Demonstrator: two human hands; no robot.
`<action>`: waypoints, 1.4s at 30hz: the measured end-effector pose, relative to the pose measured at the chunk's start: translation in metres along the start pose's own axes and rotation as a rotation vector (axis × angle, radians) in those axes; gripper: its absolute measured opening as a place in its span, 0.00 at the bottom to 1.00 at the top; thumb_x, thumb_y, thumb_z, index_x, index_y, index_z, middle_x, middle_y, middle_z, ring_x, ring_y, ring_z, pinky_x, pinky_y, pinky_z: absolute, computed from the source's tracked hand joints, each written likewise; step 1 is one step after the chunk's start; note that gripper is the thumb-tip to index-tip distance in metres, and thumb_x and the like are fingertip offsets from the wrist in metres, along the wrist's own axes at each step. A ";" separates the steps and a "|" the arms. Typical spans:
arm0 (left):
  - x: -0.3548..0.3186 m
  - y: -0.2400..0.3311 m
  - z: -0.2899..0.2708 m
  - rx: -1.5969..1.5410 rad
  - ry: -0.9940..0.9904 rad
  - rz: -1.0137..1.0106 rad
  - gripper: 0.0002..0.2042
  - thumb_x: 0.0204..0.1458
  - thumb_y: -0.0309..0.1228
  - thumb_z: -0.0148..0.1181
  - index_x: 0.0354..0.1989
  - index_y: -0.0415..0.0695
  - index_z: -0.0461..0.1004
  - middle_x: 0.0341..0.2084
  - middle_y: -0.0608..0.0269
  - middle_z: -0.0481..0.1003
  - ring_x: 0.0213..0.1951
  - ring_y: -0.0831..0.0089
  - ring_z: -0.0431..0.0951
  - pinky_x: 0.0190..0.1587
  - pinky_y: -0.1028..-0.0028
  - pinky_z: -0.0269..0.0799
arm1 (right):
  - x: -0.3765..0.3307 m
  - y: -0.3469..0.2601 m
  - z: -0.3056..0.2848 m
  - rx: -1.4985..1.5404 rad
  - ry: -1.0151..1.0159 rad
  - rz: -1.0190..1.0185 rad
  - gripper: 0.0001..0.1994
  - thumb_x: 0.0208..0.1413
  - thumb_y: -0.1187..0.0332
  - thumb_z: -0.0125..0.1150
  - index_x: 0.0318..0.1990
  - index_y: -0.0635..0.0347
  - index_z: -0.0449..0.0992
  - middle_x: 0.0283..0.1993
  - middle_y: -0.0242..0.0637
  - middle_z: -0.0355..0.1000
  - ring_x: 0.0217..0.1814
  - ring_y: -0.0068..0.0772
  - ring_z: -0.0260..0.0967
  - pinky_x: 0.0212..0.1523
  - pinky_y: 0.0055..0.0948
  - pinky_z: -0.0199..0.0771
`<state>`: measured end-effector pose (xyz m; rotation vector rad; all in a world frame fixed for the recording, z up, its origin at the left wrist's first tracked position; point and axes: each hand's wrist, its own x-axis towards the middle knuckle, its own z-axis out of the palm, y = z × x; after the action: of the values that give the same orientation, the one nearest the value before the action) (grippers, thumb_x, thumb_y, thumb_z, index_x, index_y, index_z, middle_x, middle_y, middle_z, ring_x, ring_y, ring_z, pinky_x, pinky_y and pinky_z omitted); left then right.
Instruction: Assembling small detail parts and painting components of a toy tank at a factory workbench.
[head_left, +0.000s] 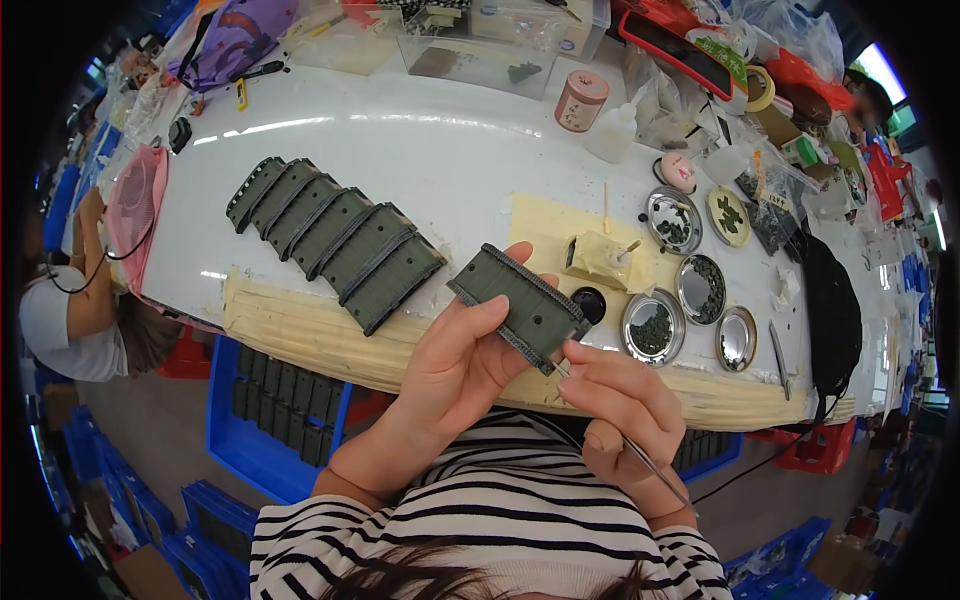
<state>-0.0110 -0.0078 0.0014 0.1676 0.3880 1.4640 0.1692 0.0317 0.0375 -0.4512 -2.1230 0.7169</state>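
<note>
The left hand (465,335) is closed around a ridged green panel (522,308), its thumb across the upper face and its fingertips curled over the far edge. The panel is held tilted above the bench's near edge, right of a row of similar green panels (335,235) lying on the bench (400,150). The right hand (628,405) is pinched together on a thin metal tool (655,464), its fingers bent close to the panel's near right corner. The tool's working end is too small to make out, so I cannot tell whether it touches the panel.

Most of the left fingers and the panel's underside are hidden. A dark round pot (589,304) sits just beyond the panel, partly covered by it. Further right, a metal dish (625,325) holds dark green bits too fine to tell apart. Under the bench at left, a blue crate (228,432) is partly hidden by the bench edge.
</note>
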 end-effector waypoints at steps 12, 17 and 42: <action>0.003 0.001 0.002 -0.012 -0.107 -0.019 0.27 0.61 0.29 0.47 0.68 0.42 0.48 0.56 0.50 0.67 0.58 0.62 0.70 0.60 0.62 0.68 | -0.003 -0.005 -0.002 -0.126 0.006 -0.099 0.18 0.49 0.63 0.67 0.43 0.67 0.79 0.40 0.42 0.74 0.48 0.45 0.77 0.43 0.31 0.81; 0.004 0.000 0.002 -0.012 -0.111 -0.018 0.28 0.60 0.29 0.47 0.69 0.42 0.48 0.56 0.50 0.67 0.58 0.62 0.70 0.60 0.61 0.69 | -0.004 -0.005 -0.002 -0.128 0.007 -0.107 0.18 0.50 0.62 0.67 0.43 0.68 0.78 0.40 0.42 0.74 0.48 0.47 0.76 0.44 0.32 0.81; 0.018 -0.002 0.002 -0.644 0.033 -0.242 0.32 0.52 0.51 0.60 0.53 0.32 0.67 0.43 0.55 0.69 0.42 0.68 0.77 0.46 0.79 0.81 | -0.010 -0.005 -0.003 0.082 0.243 -0.104 0.14 0.59 0.61 0.60 0.40 0.65 0.76 0.36 0.41 0.72 0.39 0.47 0.78 0.38 0.33 0.81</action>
<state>-0.0075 0.0102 -0.0003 -0.4076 -0.0499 1.2854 0.1767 0.0238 0.0360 -0.3610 -1.8685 0.6521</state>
